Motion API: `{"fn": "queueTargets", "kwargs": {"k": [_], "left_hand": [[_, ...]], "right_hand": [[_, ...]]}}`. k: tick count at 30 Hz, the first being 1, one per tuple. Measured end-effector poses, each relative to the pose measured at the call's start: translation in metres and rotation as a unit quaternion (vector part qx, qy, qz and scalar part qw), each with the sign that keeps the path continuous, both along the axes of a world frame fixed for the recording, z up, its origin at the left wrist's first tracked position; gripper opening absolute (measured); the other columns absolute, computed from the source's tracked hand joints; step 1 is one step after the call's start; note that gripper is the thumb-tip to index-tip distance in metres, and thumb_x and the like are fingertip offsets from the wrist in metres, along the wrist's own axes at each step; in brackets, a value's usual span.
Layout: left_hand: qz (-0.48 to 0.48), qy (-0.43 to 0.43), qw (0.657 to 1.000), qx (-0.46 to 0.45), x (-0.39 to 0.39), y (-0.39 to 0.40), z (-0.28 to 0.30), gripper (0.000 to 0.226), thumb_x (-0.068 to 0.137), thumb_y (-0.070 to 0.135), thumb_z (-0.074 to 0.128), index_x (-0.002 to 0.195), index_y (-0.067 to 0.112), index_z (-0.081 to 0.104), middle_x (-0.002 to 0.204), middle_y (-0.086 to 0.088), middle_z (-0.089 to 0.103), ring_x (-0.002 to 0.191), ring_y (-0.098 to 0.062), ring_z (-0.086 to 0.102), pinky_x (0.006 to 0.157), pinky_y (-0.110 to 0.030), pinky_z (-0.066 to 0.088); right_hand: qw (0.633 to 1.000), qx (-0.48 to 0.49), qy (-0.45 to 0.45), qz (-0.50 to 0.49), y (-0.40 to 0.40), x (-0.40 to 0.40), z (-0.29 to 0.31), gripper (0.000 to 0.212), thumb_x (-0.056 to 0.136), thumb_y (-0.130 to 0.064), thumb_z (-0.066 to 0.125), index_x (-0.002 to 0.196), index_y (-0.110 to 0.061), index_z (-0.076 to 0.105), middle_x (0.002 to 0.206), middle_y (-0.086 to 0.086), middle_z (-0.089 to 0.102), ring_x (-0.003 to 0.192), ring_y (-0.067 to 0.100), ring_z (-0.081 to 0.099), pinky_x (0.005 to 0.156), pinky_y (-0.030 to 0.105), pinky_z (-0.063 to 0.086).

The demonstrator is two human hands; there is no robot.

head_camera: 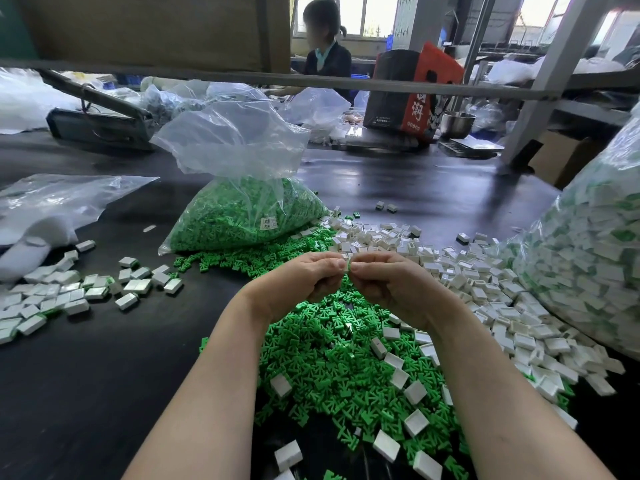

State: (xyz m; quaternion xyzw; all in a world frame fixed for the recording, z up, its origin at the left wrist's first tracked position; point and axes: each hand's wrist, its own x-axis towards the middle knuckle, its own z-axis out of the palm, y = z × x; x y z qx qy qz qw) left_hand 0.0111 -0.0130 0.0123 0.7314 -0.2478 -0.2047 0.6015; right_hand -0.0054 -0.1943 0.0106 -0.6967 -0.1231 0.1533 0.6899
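Note:
My left hand (304, 278) and my right hand (388, 282) meet above the middle of the table, fingers curled, thumbs tip to tip. Between them they pinch a small piece (347, 266), white with a bit of green showing; most of it is hidden by the fingers. Under the hands lies a heap of small green plastic parts (332, 362) with white rectangular shells scattered on it. A spread of loose white shells (485, 292) lies to the right. On the left lies a group of white pieces with green edges (69, 292).
An open clear bag of green parts (242, 213) stands behind the hands. A large clear bag full of white-and-green pieces (595, 265) bulges at the right. Empty plastic bags (52, 202) lie far left. Across the dark table (86, 393) sits a person (327, 53) beside a red-black carton (412, 91).

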Motion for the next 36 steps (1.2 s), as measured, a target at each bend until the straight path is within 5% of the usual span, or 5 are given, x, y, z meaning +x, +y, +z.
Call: {"fn": "queueTargets", "kwargs": {"k": [7, 22, 26, 32, 36], "left_hand": [[-0.018, 0.025, 0.999, -0.011, -0.0006, 0.0026, 0.0016, 0.033, 0.102, 0.011, 0.038, 0.071, 0.018, 0.043, 0.063, 0.003, 0.033, 0.055, -0.009, 0.025, 0.053, -0.027, 0.018], [-0.032, 0.009, 0.999, 0.034, 0.0010, 0.0051, 0.0031, 0.029, 0.102, 0.012, 0.040, 0.074, 0.016, 0.044, 0.063, 0.004, 0.035, 0.055, -0.008, 0.027, 0.050, -0.019, 0.024], [-0.036, 0.007, 0.998, 0.042, 0.0003, 0.0056, 0.0026, 0.030, 0.102, 0.012, 0.041, 0.073, 0.018, 0.045, 0.062, 0.005, 0.036, 0.055, -0.008, 0.028, 0.049, -0.017, 0.024], [0.013, 0.001, 1.000, 0.004, 0.0036, 0.0024, -0.0014, 0.015, 0.103, 0.019, 0.043, 0.097, 0.013, 0.056, 0.066, 0.008, 0.042, 0.057, -0.004, 0.033, 0.052, -0.017, 0.028], [0.042, 0.002, 0.998, -0.049, 0.0040, -0.0029, -0.0045, 0.036, 0.103, 0.020, 0.045, 0.077, 0.031, 0.068, 0.067, 0.012, 0.050, 0.062, 0.000, 0.045, 0.057, -0.011, 0.040]], "right_hand": [[1.000, 0.004, 0.007, 0.023, -0.0016, -0.0013, 0.0016, 0.003, 0.089, -0.008, 0.056, 0.089, -0.005, 0.057, 0.065, -0.001, 0.047, 0.059, 0.012, 0.032, 0.051, 0.017, 0.026], [0.998, -0.013, -0.004, 0.061, -0.0058, 0.0012, -0.0036, 0.035, 0.081, -0.019, 0.061, 0.106, 0.005, 0.060, 0.074, 0.004, 0.046, 0.066, 0.012, 0.038, 0.062, 0.025, 0.027], [0.998, -0.008, -0.002, 0.067, -0.0053, -0.0001, -0.0028, 0.020, 0.082, -0.014, 0.068, 0.096, -0.001, 0.062, 0.077, 0.006, 0.046, 0.069, 0.011, 0.042, 0.064, 0.022, 0.033], [0.999, 0.036, -0.006, 0.019, -0.0024, 0.0015, -0.0050, 0.007, 0.086, -0.015, 0.062, 0.079, -0.013, 0.064, 0.060, -0.006, 0.047, 0.056, 0.010, 0.028, 0.051, 0.023, 0.017], [0.997, 0.067, -0.034, -0.023, 0.0001, 0.0048, -0.0052, 0.008, 0.086, -0.016, 0.058, 0.081, -0.011, 0.060, 0.064, -0.002, 0.045, 0.053, 0.008, 0.031, 0.048, 0.018, 0.022]]}}
